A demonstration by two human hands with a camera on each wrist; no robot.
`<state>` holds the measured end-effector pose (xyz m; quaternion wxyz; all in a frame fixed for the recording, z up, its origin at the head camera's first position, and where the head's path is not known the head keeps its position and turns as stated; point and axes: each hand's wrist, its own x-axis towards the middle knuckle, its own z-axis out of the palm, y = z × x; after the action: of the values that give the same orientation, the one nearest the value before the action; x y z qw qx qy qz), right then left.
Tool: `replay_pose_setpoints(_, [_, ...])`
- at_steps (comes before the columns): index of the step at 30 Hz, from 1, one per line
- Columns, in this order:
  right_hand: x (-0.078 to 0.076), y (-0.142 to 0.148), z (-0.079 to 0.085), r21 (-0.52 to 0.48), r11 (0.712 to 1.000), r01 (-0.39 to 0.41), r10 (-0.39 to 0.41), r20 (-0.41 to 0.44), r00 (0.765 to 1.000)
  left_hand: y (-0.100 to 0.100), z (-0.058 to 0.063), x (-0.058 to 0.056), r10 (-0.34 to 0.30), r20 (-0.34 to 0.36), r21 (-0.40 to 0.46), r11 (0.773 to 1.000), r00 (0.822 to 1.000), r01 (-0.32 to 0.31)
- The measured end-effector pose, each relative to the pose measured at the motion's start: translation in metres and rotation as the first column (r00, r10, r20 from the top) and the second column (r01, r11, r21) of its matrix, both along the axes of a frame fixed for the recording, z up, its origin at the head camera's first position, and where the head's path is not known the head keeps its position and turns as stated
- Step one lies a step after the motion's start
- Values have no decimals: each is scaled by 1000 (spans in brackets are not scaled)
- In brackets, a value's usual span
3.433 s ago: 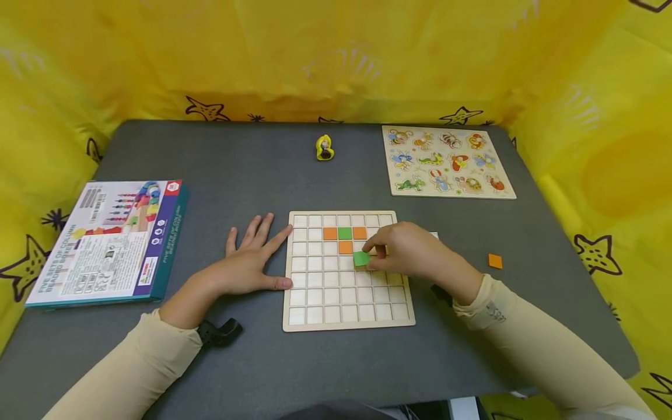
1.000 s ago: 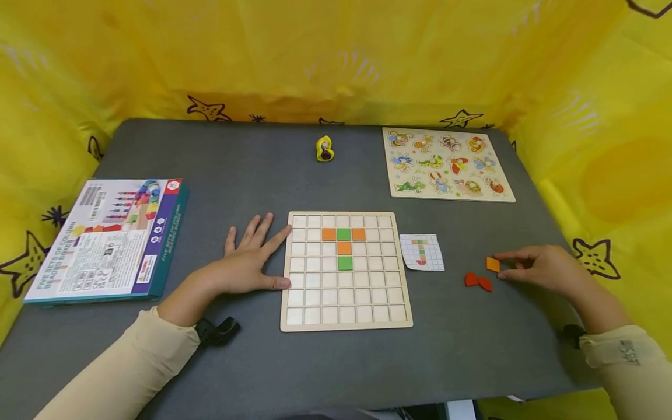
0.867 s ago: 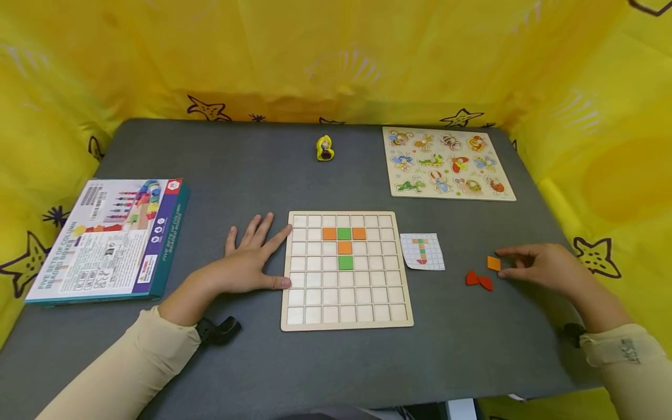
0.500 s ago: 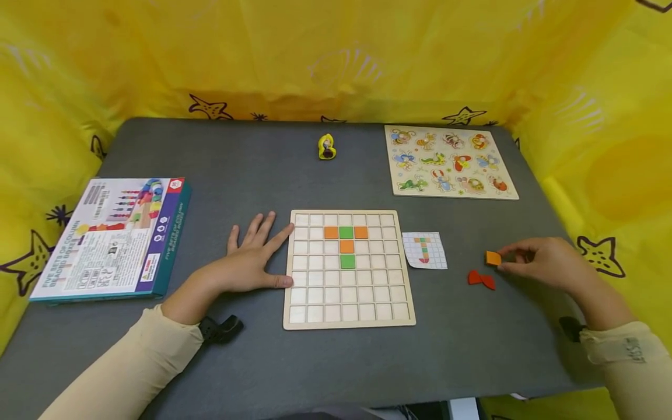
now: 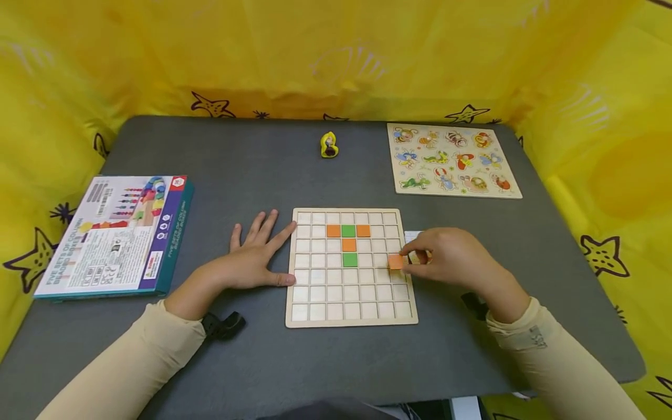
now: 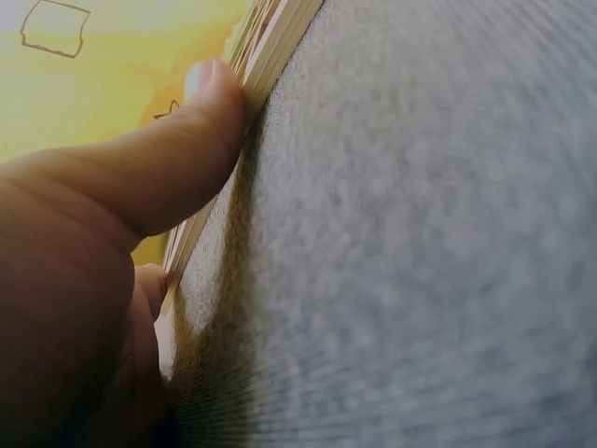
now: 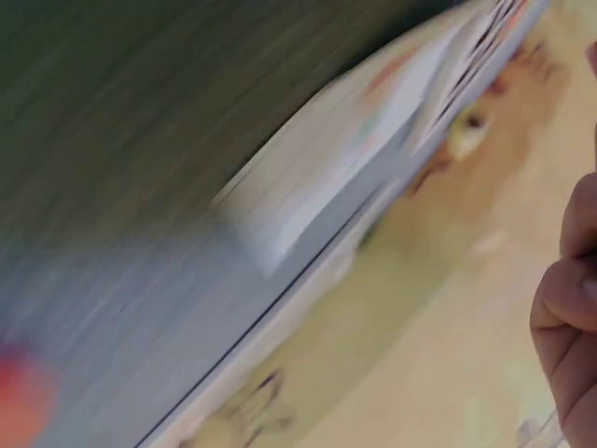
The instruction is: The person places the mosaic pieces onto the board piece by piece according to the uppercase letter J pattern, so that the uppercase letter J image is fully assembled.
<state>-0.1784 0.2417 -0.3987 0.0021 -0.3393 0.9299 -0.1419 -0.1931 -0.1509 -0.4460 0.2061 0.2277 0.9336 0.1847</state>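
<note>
A pale wooden grid board lies in front of me in the head view. Orange square tiles and green square tiles sit in its cells in a T-like shape. My left hand lies with spread fingers on the table, thumb and index fingertip at the board's left edge; the left wrist view shows the thumb against that edge. Between thumb and fingers, my right hand pinches an orange square tile over the board's right side. A paper pattern card is mostly hidden behind this hand.
A boxed toy set lies at the left. At the back stand a small yellow toy and, to the right, an insect puzzle board. Yellow curtain surrounds the grey table. A blurred red shape shows in the right wrist view.
Earlier, my right hand set a green tile on the board, then reached right and took the orange tile. It has since carried that tile left over the board. My left hand has stayed put.
</note>
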Motion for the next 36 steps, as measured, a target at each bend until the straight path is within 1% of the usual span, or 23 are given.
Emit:
replay_pose_setpoints(5, [0,-45,-3,12,998,-64,64,35,997,1,0,-1,3,13,-3,1000,1000,-3])
replay_pose_setpoints(8, [1,-61,-7,31,996,-86,84,61,995,1,0,-2,1,23,-3,1000,1000,-1])
replay_pose_setpoints(11, [0,-71,-10,41,996,-84,81,85,993,0,0,-2,-2,26,-3,1000,1000,2])
replay_pose_setpoints(19, [0,-80,-12,52,997,-60,51,152,987,0,3,-2,-9,28,-9,1000,1000,9])
replay_pose_setpoints(24, [1,-79,-12,64,997,-40,30,149,988,1,5,-2,-12,34,-9,1000,999,13])
replay_pose_setpoints(27, [1,-79,-13,65,997,-47,37,142,989,1,4,-3,-13,38,-18,1000,999,13])
replay_pose_setpoints(36, [1,-83,-13,74,996,-57,45,154,987,1,4,-2,-10,41,-21,1000,999,11])
